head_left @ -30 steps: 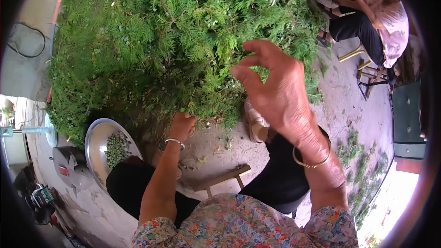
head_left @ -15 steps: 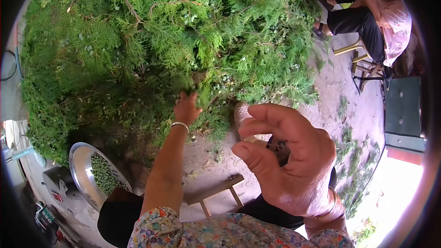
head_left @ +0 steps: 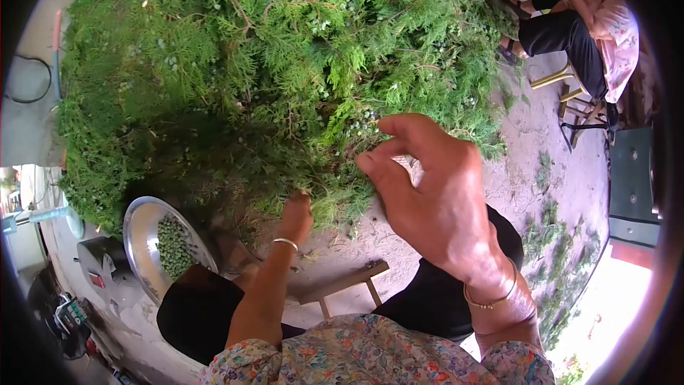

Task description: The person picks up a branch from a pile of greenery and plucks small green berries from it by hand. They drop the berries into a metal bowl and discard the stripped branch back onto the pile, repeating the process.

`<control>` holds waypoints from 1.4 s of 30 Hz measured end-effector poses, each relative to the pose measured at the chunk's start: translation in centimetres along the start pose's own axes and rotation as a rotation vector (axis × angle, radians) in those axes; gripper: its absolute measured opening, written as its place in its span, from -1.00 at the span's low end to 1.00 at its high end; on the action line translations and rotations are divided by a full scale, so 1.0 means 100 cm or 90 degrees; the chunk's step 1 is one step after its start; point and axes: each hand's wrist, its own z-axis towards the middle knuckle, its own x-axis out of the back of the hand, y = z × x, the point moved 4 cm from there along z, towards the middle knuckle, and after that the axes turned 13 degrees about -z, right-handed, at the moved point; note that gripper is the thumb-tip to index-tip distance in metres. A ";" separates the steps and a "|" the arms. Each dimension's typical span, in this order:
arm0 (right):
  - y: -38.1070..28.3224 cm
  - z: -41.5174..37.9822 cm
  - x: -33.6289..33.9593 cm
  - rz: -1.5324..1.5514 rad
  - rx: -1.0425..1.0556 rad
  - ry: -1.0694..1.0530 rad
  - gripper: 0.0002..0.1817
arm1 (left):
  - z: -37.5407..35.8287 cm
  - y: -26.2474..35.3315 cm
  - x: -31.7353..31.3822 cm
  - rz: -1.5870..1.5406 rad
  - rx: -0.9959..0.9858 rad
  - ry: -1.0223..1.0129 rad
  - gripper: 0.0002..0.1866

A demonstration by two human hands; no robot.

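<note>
A big heap of green cypress branches [head_left: 299, 50], dotted with pale bluish-green cones, spreads before me. At its near edge, my left hand [head_left: 295, 219] is closed on a leafy cypress sprig [head_left: 324, 210]; its fingertips are partly hidden. My right hand [head_left: 438, 203] is raised nearer the camera, to the right, fingers curled and thumb tip close to a fingertip in a pinch. Whatever it may hold is too small to make out. Left of my knee, a tilted metal basin [head_left: 135, 232] holds many small green cones [head_left: 174, 246].
A wooden stool [head_left: 345, 285] stands on the ground between my legs. Upper right, another person [head_left: 598, 36] sits on a chair. A dark green cabinet [head_left: 632, 178] stands at far right. Loose sprigs [head_left: 563, 264] litter the floor there, and a dark box [head_left: 103, 260] sits beyond the basin.
My left hand has drawn back from the heap toward my body. My right hand has moved slightly up, its thumb and fingers closer together. The view has shifted a little.
</note>
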 end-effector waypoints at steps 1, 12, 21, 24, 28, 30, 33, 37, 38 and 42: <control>-0.001 0.001 -0.003 -0.030 0.008 -0.013 -0.70 | 0.003 0.004 0.018 -0.031 0.013 0.070 -0.87; -0.025 0.015 -0.044 0.092 0.079 -0.056 -0.83 | -0.003 0.101 0.266 -0.955 0.091 0.180 -0.85; -0.046 0.012 -0.091 0.595 -0.302 -0.440 -0.53 | -0.043 0.172 0.335 -1.422 -0.435 -0.014 -0.65; -0.034 0.016 -0.116 0.819 -0.311 -0.508 -0.48 | -0.044 0.173 0.315 -1.505 -0.414 -0.092 -0.64; -0.047 0.021 -0.082 1.057 -0.174 -0.380 -0.62 | -0.042 0.175 0.292 -1.434 -0.319 -0.085 -0.64; -0.040 0.029 -0.085 1.107 -0.068 -0.442 -0.67 | -0.043 0.173 0.285 -1.426 -0.270 -0.077 -0.65; -0.037 0.037 -0.081 0.974 -0.166 -0.388 -0.59 | -0.042 0.170 0.279 -1.419 -0.194 -0.047 -0.67; -0.035 0.036 -0.076 0.868 -0.088 -0.405 -0.54 | -0.038 0.163 0.278 -1.447 -0.148 -0.023 -0.73; -0.040 0.035 -0.075 0.814 -0.096 -0.407 -0.48 | -0.037 0.162 0.278 -1.449 -0.135 -0.038 -0.73; -0.052 0.032 -0.067 0.876 0.037 -0.457 -0.34 | -0.036 0.166 0.281 -1.485 -0.105 0.000 -0.73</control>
